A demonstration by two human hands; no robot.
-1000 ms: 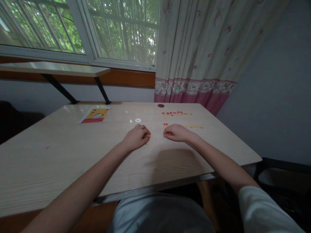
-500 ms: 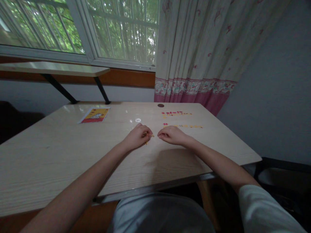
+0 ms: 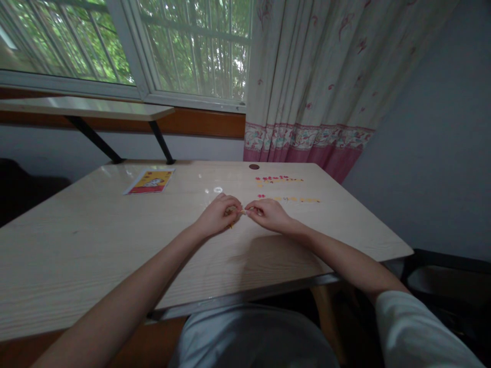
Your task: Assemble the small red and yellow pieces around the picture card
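My left hand (image 3: pixel 218 213) is closed just above the desk around yellow jigsaw puzzle pieces (image 3: pixel 230 225), partly hidden by the fingers. My right hand (image 3: pixel 269 213) meets it fingertip to fingertip, thumb and forefinger pinched on a small pale yellow puzzle piece (image 3: pixel 243 211) that sticks out of the left fingers. Beyond the right hand lie rows of small puzzle pieces: red ones (image 3: pixel 270 178) at the back, yellow ones (image 3: pixel 282 180) just below, and a nearer yellow row (image 3: pixel 307 200) with a red piece (image 3: pixel 261 196) by its left end.
A picture sheet (image 3: pixel 151 182) with a spotted animal on yellow and red lies at the back left of the pale wooden desk (image 3: pixel 115 255). A dark round disc (image 3: pixel 253 166) sits by the back edge. A raised shelf (image 3: pixel 88 108) stands at the left, a curtain (image 3: pixel 307 102) behind.
My right hand has moved slightly left, closing the gap, and its fingertips now meet the piece at the left fingertips. The left hand has barely moved.
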